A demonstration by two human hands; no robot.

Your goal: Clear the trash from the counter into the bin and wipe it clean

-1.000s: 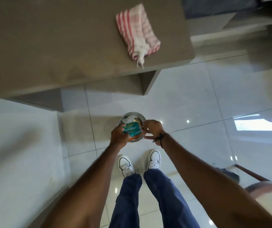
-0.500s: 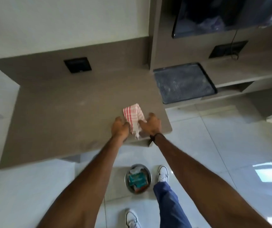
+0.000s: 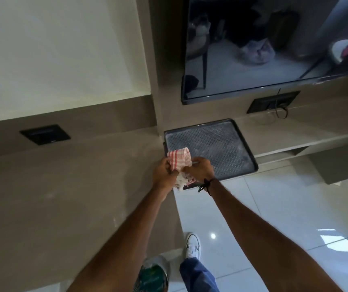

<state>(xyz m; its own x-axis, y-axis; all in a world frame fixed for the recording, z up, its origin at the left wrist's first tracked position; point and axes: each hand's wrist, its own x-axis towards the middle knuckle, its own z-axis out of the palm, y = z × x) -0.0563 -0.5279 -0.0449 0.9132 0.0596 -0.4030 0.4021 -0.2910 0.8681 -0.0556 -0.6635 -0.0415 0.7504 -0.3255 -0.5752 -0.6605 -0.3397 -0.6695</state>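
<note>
Counter (image 3: pixel 63 197): It is bare now. A second ago the cloth lay on it near the right edge. A pale, dusty smear shows on the brown top, so I think it needs a wipe.

Left hand (image 3: pixel 164 175): It is closed on the lower left part of the cloth. Half a second ago it was pressed down on the counter next to the cloth. Now it is up in the air.

Cloth (image 3: pixel 179 160): The red and white striped cloth is lifted off the counter and held between both hands, above the counter's right edge. The bottom part is bunched up and hard to see.

Right hand (image 3: pixel 200 169): It pinches the right side of the cloth. Its fingertips are tucked behind the cloth.

Bin (image 3: pixel 154 275): It sits on the floor at the bottom, under the left arm. Trash shows inside it. The arm and the picture edge hide a lot of it.

What this means: The trash part looks done. I think the wiping comes next.

Hard to see: The dark screen only shows blurry reflections.
</note>
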